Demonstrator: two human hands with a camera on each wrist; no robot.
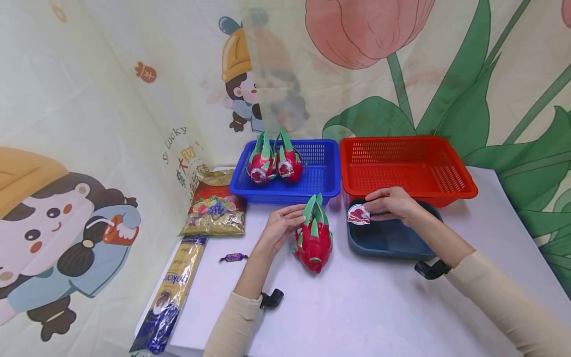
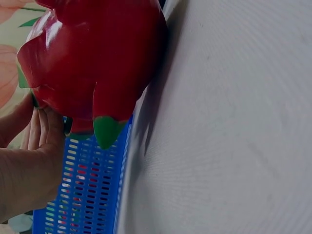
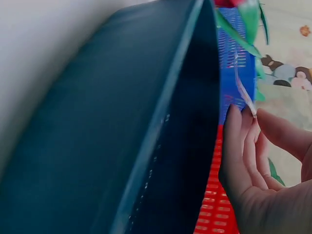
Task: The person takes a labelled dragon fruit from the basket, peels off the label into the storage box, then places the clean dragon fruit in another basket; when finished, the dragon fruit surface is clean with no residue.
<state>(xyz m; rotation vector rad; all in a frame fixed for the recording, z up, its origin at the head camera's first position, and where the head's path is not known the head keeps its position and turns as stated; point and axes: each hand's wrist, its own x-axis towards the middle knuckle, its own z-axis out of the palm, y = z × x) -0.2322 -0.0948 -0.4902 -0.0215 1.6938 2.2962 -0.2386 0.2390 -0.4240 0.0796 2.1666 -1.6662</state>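
A red dragon fruit (image 1: pixel 314 248) with green leaves lies on the white table in front of me, and its glossy red side fills the top of the left wrist view. My left hand (image 1: pixel 282 228) holds it by its upper left side near the leaves. Over the left end of a dark teal basin (image 1: pixel 379 243), my right hand (image 1: pixel 392 204) pinches a round white sticker (image 1: pixel 359 214) with a red picture. From the right wrist view, the sticker (image 3: pixel 245 92) appears edge-on between thumb and fingertips, beside the basin's wall.
Behind stands a blue basket (image 1: pixel 318 171) with two dragon fruits (image 1: pixel 263 163) bearing similar stickers. A red basket (image 1: pixel 406 173) adjoins it. Leftward lie a gold-red fruit-print bag (image 1: pixel 216 208), a purple-wrapped candy (image 1: pixel 234 257) and a long blue-gold packet (image 1: pixel 174 282).
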